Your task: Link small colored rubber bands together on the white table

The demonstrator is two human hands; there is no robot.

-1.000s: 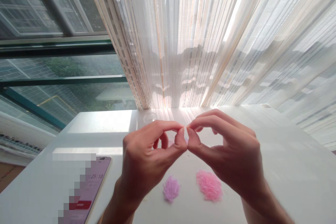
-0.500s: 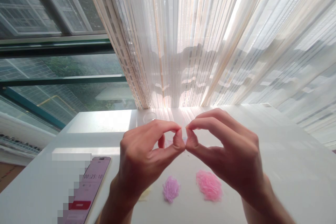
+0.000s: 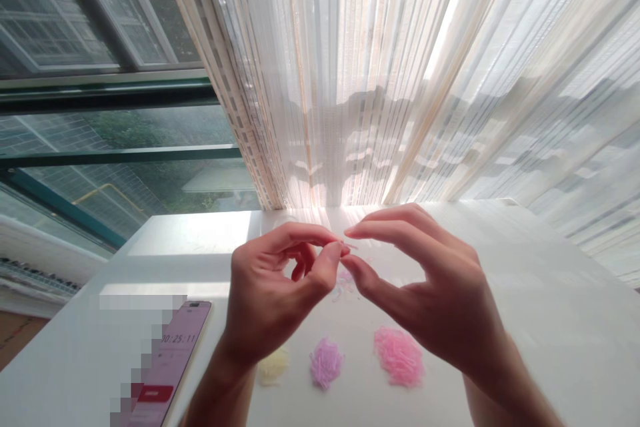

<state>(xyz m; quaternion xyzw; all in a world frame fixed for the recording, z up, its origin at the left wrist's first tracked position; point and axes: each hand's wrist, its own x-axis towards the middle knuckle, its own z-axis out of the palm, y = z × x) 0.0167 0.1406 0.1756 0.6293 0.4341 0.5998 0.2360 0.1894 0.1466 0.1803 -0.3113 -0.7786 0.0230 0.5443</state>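
No longer pressed together at the fingertips of the right hand (image 3: pixel 435 287): now spread, with thumb and index finger parted just beside the left fingertips. Revealing in that gap a slim, short, pale pinkish strip (image 3: pixel 351 246) of unclear material. Pinching one end of it between the pressed-together thumb and index finger of the left hand (image 3: pixel 267 287), with other left fingers curled behind. Held up above the smooth white tabletop (image 3: pixel 530 320), then, and apparently by the left pinch alone, after a loosening on the right. Cannot tell about any contact between right thumb tip and strip.

Newly exposed, too, beside the left wrist: more of a small pale yellow heap of thin strips (image 3: pixel 274 370). To the right of that, a small lilac heap of thin strips (image 3: pixel 327 363), and farther right a larger bright pink heap of thin strips (image 3: pixel 399 357), both in the same places as a second ago. Clearer to view between the hands, beyond the heaps: a loose scatter of tiny pinkish and bluish pieces (image 3: pixel 345 285). At near left, a flat phone with pinkish screen (image 3: pixel 185 333), now reading 25:11 instead of 25:10.
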